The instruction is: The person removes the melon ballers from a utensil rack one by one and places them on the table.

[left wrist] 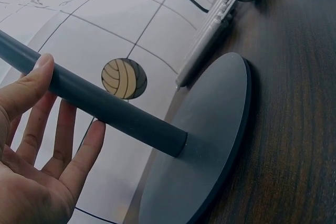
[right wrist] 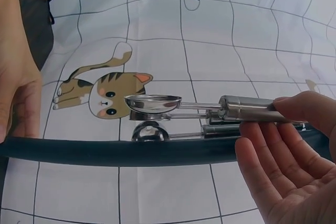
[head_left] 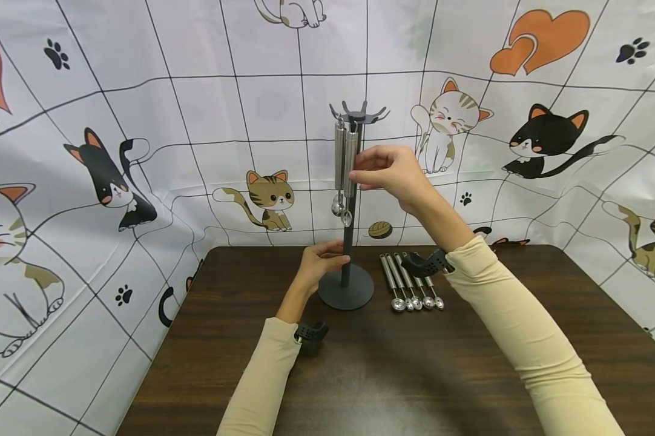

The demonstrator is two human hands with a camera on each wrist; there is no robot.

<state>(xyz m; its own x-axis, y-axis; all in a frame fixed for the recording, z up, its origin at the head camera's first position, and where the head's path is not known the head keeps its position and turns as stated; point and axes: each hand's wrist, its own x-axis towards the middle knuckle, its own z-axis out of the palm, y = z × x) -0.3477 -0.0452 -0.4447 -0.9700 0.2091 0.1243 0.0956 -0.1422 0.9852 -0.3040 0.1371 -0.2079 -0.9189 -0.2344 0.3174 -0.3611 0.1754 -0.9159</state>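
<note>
A dark grey stand has a round base, an upright pole and a crown of hooks. Low on the pole, my left hand grips it, thumb on one side and fingers on the other in the left wrist view. Steel measuring spoons hang bowl-down from the hooks on the left side. With thumb and fingers, my right hand pinches the handle of the front measuring spoon, whose top is right at a hook. Behind it in the right wrist view, other spoon bowls show beside the pole.
Several more measuring spoons lie in a row on the brown table, right of the base, handles pointing away. A white cat-patterned sheet covers the wall behind and both sides.
</note>
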